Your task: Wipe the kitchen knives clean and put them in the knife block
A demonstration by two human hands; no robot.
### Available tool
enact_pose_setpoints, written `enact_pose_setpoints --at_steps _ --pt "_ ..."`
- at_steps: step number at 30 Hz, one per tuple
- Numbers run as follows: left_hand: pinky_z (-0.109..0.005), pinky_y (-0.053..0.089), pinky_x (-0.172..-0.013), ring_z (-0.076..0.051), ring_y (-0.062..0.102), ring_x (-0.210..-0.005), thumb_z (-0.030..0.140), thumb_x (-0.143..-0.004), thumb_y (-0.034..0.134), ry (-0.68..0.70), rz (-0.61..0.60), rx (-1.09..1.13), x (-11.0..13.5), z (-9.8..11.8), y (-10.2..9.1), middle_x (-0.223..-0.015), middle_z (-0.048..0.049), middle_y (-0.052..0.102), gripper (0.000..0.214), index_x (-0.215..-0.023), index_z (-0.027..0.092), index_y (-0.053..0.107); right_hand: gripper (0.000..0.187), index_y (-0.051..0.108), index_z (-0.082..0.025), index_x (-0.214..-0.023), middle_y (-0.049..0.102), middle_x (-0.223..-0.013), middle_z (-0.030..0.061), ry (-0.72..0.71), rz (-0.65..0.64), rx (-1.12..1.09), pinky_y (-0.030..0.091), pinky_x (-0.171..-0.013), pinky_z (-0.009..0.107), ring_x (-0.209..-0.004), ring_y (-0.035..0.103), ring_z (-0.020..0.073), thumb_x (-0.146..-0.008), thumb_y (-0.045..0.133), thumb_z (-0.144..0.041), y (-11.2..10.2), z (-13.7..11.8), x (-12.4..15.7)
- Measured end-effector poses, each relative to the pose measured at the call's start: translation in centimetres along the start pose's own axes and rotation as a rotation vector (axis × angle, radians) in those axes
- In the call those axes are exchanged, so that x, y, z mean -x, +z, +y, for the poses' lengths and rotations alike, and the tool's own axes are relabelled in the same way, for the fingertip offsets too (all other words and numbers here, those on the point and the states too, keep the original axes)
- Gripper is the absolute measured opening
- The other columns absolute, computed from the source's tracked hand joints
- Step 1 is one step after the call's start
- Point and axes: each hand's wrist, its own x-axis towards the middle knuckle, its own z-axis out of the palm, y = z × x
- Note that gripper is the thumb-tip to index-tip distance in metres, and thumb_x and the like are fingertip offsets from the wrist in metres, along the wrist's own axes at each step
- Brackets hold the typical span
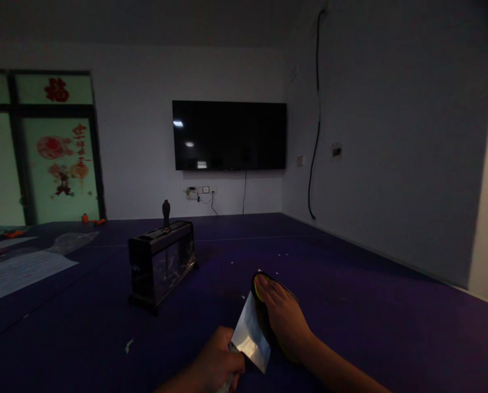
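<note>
- Right now the person is crouching low over the dark purple floor (350, 305), both hands working close together at the bottom of the view.
- Left hand (217, 357) is curling its fingers shut around the lower end of a flat silvery sheet (250, 335), which looks like a scraper blade or a stiff card; the dim light is making it hard to say which.
- That sheet is standing tilted, its upper corner rising just beside the right hand's knuckles, its lower edge sitting at the left hand's fingertips.
- Right hand (283, 319) is lying palm down with its fingers pressed together and stretched forward, flat on a dark pad with a yellow-green edge (257, 286), perhaps a sponge or cloth.
- The pad is peeking out only just past the right fingertips; the rest of it is hiding under the palm.
- Judging the step: this is looking like floor cleaning in hand, the right hand pressing the pad down while the left is holding the sheet ready beside it.
- White flecks (244, 296) are scattered on the floor ahead of the fingertips, with another scrap (128, 344) well off to the left of the left hand.
- The next move is probably calling for steady downward pressure through the flat fingers and a sweep toward those flecks, the sheet's edge kept low to catch them.
- Further out from the fingers, a small dark heater-like box (162, 262) is standing on the floor.
</note>
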Motion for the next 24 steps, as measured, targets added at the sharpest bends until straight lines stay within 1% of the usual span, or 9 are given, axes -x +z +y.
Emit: enact_pose_setpoints --at_steps 5,10,14,18,24 --pt "-0.017 0.020 -0.027 -0.007 0.031 -0.023 0.019 -0.051 0.050 0.031 0.004 0.007 0.0 0.0 0.0 -0.030 0.0091 0.038 0.016 -0.066 0.016 0.050 0.051 0.045 -0.014 -0.124 0.045 -0.128 0.0056 0.022 -0.034 0.013 0.041 -0.090 0.034 -0.112 0.045 0.0196 -0.076 0.034 0.000 -0.2 -0.2 -0.1" --pt "-0.017 0.022 -0.027 -0.007 0.029 -0.023 0.018 -0.050 0.046 0.004 0.011 -0.001 0.3 0.6 0.2 -0.030 0.0083 0.039 0.015 -0.064 0.015 0.051 0.050 0.046 -0.014 -0.123 0.046 -0.127 0.0063 0.048 -0.033 0.016 0.039 -0.091 0.033 -0.112 0.045 0.0189 -0.076 0.034 0.000 0.1 -0.2 0.0" --pt "-0.017 0.024 -0.027 -0.007 0.030 -0.023 0.017 -0.050 0.045 -0.006 0.067 0.023 0.7 1.0 0.4 -0.031 0.0087 0.040 0.019 -0.067 0.015 0.052 0.048 0.048 -0.012 -0.121 0.047 -0.126 0.0080 0.094 -0.075 0.030 0.038 -0.092 0.034 -0.111 0.045 0.0207 -0.076 0.035 0.000 0.5 0.2 0.0" --pt "-0.017 0.025 -0.027 -0.007 0.029 -0.022 0.016 -0.049 0.041 -0.010 0.069 0.051 0.8 1.0 0.5 -0.031 0.0080 0.041 0.019 -0.065 0.016 0.051 0.046 0.050 -0.010 -0.120 0.048 -0.125 0.0103 0.133 -0.113 0.039 0.037 -0.093 0.035 -0.110 0.046 0.0219 -0.076 0.039 0.000 0.9 0.6 0.1" --pt "-0.017 0.024 -0.025 -0.007 0.028 -0.021 0.016 -0.048 0.042 0.001 0.130 0.102 0.5 0.6 0.3 -0.031 0.0079 0.041 0.020 -0.066 0.016 0.050 0.049 0.048 -0.011 -0.121 0.049 -0.123 0.0101 0.125 -0.098 0.030 0.038 -0.093 0.035 -0.111 0.045 0.0212 -0.075 0.037 0.000 1.2 0.9 0.2"
